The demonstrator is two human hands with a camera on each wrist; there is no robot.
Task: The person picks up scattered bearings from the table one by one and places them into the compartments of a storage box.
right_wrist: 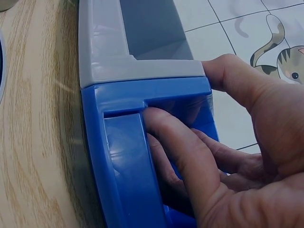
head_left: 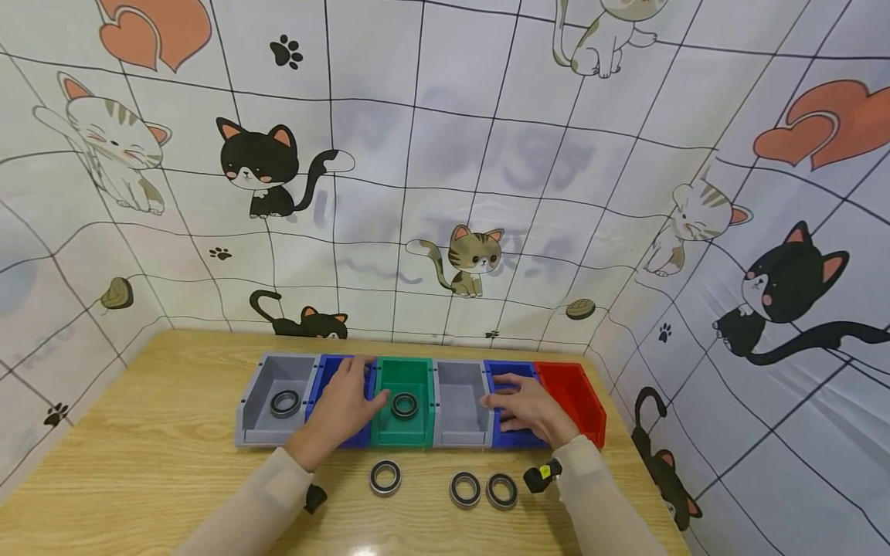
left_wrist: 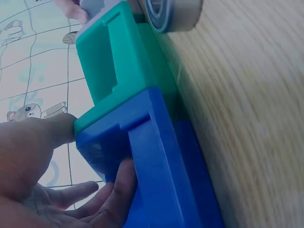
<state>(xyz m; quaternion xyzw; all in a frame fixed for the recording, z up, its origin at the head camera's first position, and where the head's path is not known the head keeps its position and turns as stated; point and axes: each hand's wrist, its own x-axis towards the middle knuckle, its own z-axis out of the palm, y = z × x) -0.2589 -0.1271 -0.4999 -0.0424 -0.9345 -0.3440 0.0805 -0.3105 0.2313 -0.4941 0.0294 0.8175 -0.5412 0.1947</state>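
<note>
My left hand reaches over the left blue bin. Its fingers dip into the bin, with the thumb over the wall shared with the green bin. Into the right blue bin go the spread fingers of my right hand; its thumb lies over the edge beside the middle grey bin. Neither hand shows a thing in its grasp, but both blue bins' floors are largely hidden. One ring-shaped ball bearing lies in the green bin, another bearing in the left grey bin.
A red bin ends the joined row at the right. On the wooden table in front lie a bearing at left and two side by side, a bearing and a bearing. A cat-print curtain hangs behind.
</note>
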